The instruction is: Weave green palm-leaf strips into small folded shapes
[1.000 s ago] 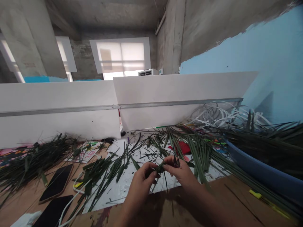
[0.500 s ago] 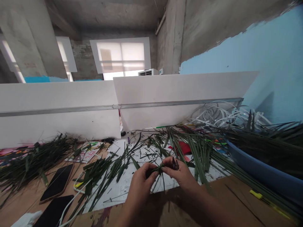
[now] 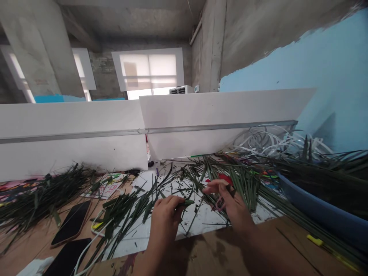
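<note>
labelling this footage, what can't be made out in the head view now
Head view:
Green leaf piece: end hidden inside the left hand
Pink-looped tool: partly covered by the right hand
Lower phone: cut off by the bottom edge
Blue tub: cut off by the right edge

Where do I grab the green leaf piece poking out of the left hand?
Probably pinch the free end of the green leaf piece, coming from the person's right. The left hand covers its other end, while this slim end sticks out sideways, toward the right hand.
</note>
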Available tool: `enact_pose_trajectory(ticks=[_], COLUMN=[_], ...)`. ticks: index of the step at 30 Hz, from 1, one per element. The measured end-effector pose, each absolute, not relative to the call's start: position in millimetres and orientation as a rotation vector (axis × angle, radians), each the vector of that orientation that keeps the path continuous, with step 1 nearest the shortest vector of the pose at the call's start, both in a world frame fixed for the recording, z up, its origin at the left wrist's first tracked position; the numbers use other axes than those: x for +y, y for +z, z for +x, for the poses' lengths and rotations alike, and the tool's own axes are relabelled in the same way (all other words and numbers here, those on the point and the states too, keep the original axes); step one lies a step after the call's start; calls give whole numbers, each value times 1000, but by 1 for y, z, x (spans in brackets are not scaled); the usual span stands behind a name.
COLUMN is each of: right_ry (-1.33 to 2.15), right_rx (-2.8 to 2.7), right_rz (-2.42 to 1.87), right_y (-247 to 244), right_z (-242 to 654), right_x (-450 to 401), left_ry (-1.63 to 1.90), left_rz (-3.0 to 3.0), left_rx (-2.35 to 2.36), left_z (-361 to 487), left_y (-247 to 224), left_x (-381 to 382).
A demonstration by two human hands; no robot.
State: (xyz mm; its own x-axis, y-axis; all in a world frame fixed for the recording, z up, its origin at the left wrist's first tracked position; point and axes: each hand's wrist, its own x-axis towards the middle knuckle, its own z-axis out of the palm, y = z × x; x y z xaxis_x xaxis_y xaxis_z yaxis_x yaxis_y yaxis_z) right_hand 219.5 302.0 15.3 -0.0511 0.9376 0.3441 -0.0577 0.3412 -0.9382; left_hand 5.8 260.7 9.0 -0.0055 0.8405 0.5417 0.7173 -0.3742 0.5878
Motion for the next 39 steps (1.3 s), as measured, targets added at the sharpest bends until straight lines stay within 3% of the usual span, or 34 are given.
enact_pose_trajectory(ticks=[13,26,39], right_ry=[1320,1513,1414], right_rx=[-1915,-1800,-1662], right_rz=[-976,-900,-869], right_y=[11,2,-14], right_z=[237,236,235], right_x=[317,332,351], left_ry=[1304,1253,1205], left_rz=[1811,1882,1921], left_rx=[1397,1365,1336], left_z=[-11,-17,-16], left_y=[17,8,3], left_x=[263,266,269])
